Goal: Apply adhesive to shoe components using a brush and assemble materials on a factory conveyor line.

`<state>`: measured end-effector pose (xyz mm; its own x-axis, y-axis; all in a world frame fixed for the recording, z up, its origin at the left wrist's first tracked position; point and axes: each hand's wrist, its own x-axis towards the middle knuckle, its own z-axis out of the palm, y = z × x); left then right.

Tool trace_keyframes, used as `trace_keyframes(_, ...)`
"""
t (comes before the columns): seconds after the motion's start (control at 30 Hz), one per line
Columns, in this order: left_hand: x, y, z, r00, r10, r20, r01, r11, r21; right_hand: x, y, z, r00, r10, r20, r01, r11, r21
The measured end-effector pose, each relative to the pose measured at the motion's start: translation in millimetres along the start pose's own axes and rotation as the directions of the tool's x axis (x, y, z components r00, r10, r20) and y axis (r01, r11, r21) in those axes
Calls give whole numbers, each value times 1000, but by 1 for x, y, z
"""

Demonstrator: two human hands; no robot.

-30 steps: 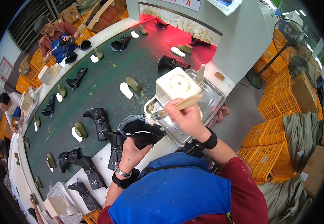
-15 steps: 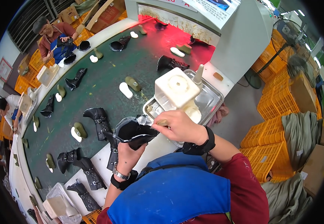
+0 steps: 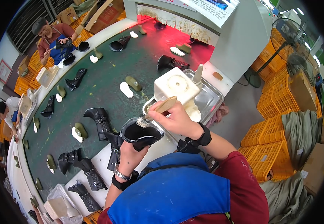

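My left hand (image 3: 129, 156) grips a black boot upper (image 3: 141, 139) from below, its wide opening turned up toward me. A pale coating lines the rim of that opening. Pinched in my right hand (image 3: 180, 120) is a brush (image 3: 166, 104) with a flat wooden handle that slants up to the right. Its whitish bristles touch the far rim of the boot upper. Just beyond my right hand stands a white square tub (image 3: 176, 85) beside a metal tray (image 3: 215, 98), with creamy white paste near its lower edge.
Black buckled boots (image 3: 97, 121) lie on the green conveyor (image 3: 106, 80) and the white ledge (image 3: 109, 158). White soles (image 3: 126, 90) and olive shoe lasts (image 3: 133, 83) are spread along the belt. A grey machine (image 3: 240, 41) stands ahead. Orange crates (image 3: 264, 140) are stacked at right. Two people work across the belt.
The brush handle has swung from nearly flat to slanting upward, and its bristles now show on the rim. The boot upper has shifted slightly right and tipped with my left hand.
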<state>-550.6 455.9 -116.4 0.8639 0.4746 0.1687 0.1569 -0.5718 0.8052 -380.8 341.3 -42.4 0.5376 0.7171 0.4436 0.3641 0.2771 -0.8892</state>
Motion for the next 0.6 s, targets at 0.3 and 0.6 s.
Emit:
trace_keyframes(0.3, -1, 3, -4, 997, -82, 1, 82, 994, 69, 5, 14, -7, 996, -47, -71, 30, 974, -224)
trace_keyframes(0.6, 0, 9, -10, 996, -91, 20, 93, 986, -135, 1, 26, -1, 997, 53, -52, -57, 996, -68)
